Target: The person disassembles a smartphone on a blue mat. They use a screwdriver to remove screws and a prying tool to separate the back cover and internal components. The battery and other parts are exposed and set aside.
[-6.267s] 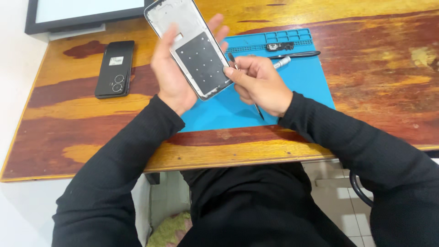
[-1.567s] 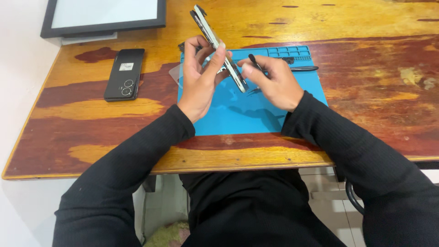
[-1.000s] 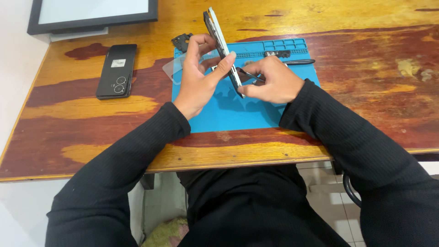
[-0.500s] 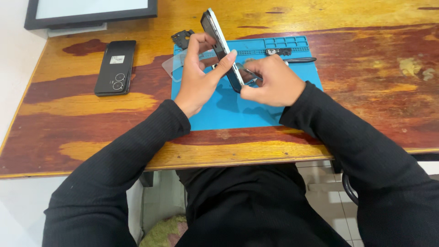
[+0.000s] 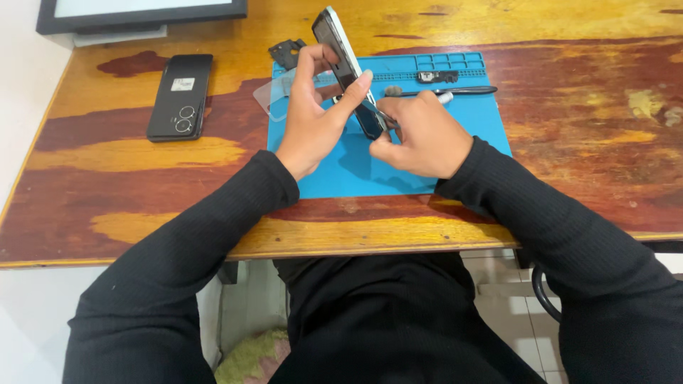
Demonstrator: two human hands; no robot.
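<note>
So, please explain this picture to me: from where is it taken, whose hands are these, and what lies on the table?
The picture comes from a camera on the person's head, looking down at their own hands. The left hand holds a phone frame tilted on its edge above a blue work mat. The right hand pinches a thin tool at the frame's lower end; the tip is hidden. On the wooden table lie a black phone face down, a clear glass sheet, a small black part and a pen-like tool.

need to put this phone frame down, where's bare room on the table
Bare wood lies right of the blue mat, and between the black phone and the mat's near-left corner. The mat's far edge is crowded with small parts, a pen-like tool and clear glass.
</note>
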